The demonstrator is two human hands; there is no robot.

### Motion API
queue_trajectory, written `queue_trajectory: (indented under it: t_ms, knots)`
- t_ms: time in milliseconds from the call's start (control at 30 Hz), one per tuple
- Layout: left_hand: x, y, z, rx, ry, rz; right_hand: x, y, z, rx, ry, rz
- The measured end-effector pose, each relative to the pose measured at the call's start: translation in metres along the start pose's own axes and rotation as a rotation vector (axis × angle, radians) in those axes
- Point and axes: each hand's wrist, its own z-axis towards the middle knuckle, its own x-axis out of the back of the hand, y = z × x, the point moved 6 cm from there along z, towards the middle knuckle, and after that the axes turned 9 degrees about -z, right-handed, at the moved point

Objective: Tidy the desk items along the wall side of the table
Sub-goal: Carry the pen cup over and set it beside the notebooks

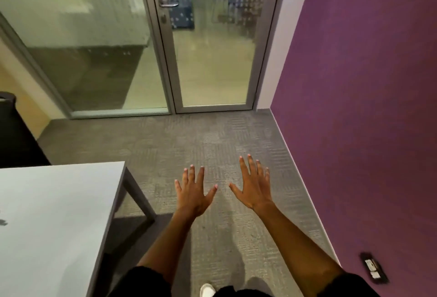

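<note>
We stand over grey carpet, with the pale grey rectangular table to the left of our left hand and the purple wall to the right of our right hand. Both hands hover with fingers spread, holding nothing. No desk items show clearly on the table, so tidying looks not yet begun, as far as we can judge.

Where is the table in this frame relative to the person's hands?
In the head view the table fills the lower left, its corner just left of the left hand; both hands hover over the carpet, not the tabletop.
</note>
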Motion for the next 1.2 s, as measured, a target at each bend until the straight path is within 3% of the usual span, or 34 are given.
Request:
queue_trajectory:
  t_ms: [333,700,967,1200]
  knots:
    - [0.053,-0.083,0.155,0.23,0.122,-0.014,-0.001,-0.082,0.224,0.247,0.021,0.03]
    - [0.137,-0.135,0.297,0.6,0.391,-0.088,0.023,-0.205,0.451,0.679,-0.009,-0.009]
    - [0.176,-0.208,0.298,0.871,0.519,-0.136,0.013,-0.34,0.498,0.99,-0.037,-0.077]
    - [0.2,-0.305,0.262,1.098,0.611,-0.23,-0.008,-0.483,0.469,1.25,-0.107,-0.105]
